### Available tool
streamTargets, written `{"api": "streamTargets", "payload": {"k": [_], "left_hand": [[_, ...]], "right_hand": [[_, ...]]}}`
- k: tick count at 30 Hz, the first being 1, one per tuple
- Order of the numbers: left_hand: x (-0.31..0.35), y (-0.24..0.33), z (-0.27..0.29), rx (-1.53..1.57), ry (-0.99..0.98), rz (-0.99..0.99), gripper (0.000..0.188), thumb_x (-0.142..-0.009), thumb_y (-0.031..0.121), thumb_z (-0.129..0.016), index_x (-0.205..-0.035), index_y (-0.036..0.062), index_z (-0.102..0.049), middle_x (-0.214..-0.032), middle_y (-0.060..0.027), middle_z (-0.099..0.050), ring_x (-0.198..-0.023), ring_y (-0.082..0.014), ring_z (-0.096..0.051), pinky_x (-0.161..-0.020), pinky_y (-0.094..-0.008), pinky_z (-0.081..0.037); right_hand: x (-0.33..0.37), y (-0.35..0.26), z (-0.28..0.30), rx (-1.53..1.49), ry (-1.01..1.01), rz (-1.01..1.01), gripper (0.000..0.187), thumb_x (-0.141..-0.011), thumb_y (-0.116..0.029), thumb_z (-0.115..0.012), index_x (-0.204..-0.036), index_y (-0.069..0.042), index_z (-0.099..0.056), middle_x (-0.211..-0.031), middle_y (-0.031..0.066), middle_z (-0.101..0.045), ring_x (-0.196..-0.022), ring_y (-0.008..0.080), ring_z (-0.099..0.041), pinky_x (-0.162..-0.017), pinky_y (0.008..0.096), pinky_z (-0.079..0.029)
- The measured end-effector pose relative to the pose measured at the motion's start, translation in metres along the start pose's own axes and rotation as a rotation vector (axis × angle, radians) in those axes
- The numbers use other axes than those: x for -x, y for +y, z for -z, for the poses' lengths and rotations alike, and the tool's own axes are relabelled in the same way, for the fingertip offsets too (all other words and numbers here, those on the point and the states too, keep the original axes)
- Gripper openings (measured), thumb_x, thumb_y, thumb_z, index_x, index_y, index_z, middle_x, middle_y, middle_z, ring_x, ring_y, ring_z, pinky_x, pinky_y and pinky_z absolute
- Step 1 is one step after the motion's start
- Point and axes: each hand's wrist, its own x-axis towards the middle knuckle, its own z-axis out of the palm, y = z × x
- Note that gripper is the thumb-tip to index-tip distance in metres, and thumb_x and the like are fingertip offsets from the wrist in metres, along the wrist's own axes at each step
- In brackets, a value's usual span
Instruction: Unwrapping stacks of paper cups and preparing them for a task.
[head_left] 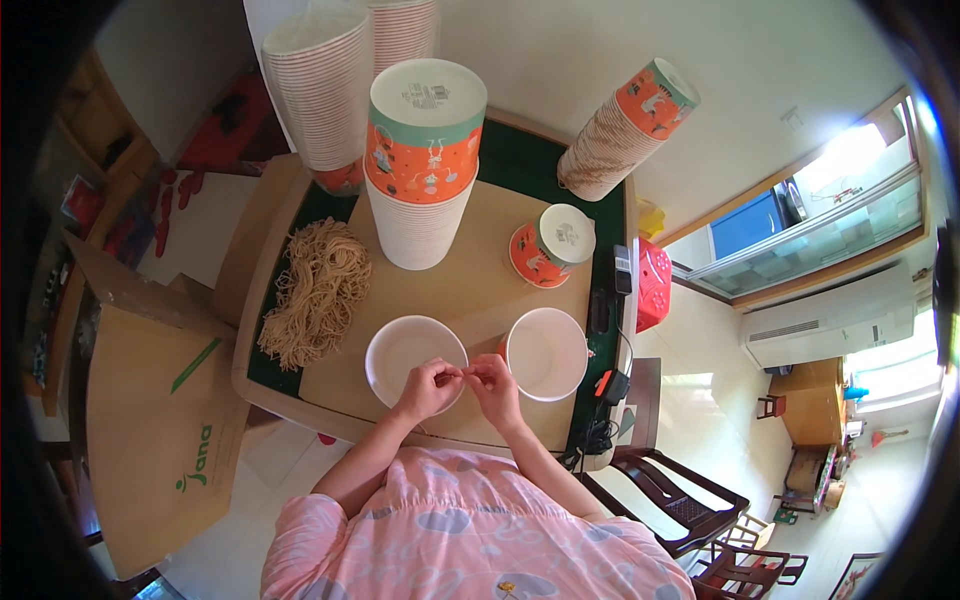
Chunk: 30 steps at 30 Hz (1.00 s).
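My left hand and my right hand meet fingertip to fingertip, both pinched closed. Whatever lies between their fingers is too small to make out. Below them stands an upright white paper tub, its near right rim partly covered by my left hand. Just right of my right hand is a second upright paper tub with a white inside. A loose heap of beige string lies to the left on the table. Farther back, an upside-down orange and green tub rests on its rim.
A tall stack of paper tubs rises at the table's middle, with a wrapped stack behind it and another stack at back right. Cables and a black adapter line the right edge. A cardboard box stands left.
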Motion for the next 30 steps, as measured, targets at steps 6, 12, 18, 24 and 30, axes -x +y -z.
{"api": "streamTargets", "payload": {"k": [6,12,18,24,30], "left_hand": [[-0.002,-0.004,0.001,0.03,0.063,0.005,0.005,-0.076,0.005,-0.066,-0.079,0.0019,-0.064,-0.071,-0.0068,-0.06,-0.061,-0.0118,-0.058,-0.056,-0.0257,-0.047],[-0.006,0.001,-0.001,-0.121,0.102,-0.065,0.005,-0.075,0.002,-0.066,-0.079,0.0025,-0.064,-0.072,-0.006,-0.061,-0.059,-0.0123,-0.058,-0.055,-0.0255,-0.047],[-0.004,0.0,-0.002,-0.159,0.092,-0.058,0.005,-0.074,0.007,-0.067,-0.076,0.0039,-0.064,-0.073,-0.0088,-0.061,-0.06,-0.0181,-0.06,-0.055,-0.0295,-0.048],[-0.001,0.0,-0.002,-0.088,0.075,0.001,0.009,-0.074,0.011,-0.069,-0.078,0.0026,-0.067,-0.073,-0.0097,-0.062,-0.06,-0.0183,-0.061,-0.056,-0.0291,-0.048],[-0.001,-0.002,-0.005,-0.126,0.096,0.037,0.009,-0.074,0.011,-0.069,-0.079,0.0027,-0.068,-0.072,-0.0104,-0.064,-0.061,-0.0175,-0.062,-0.057,-0.0283,-0.049]], "right_hand": [[0.0,-0.004,-0.005,0.071,0.064,0.043,0.022,-0.081,0.003,-0.062,-0.097,-0.004,-0.048,-0.085,0.0042,-0.062,-0.079,0.0104,-0.062,-0.064,0.0202,-0.046],[0.0,-0.005,-0.007,0.079,0.064,0.024,0.026,-0.081,0.003,-0.063,-0.096,-0.005,-0.043,-0.082,0.0041,-0.061,-0.077,0.0107,-0.061,-0.063,0.0212,-0.045],[-0.003,0.006,-0.004,-0.019,0.065,-0.034,0.027,-0.081,0.002,-0.064,-0.097,-0.005,-0.043,-0.082,0.0056,-0.062,-0.079,0.0118,-0.061,-0.067,0.023,-0.048],[-0.004,0.011,-0.005,-0.132,0.11,-0.059,0.03,-0.079,0.001,-0.066,-0.096,-0.005,-0.043,-0.077,0.0059,-0.061,-0.072,0.0105,-0.059,-0.062,0.0224,-0.047],[-0.002,0.007,-0.008,-0.066,0.104,-0.016,0.027,-0.081,0.001,-0.064,-0.096,-0.004,-0.043,-0.079,0.0078,-0.063,-0.075,0.0123,-0.061,-0.066,0.0221,-0.048]]}}
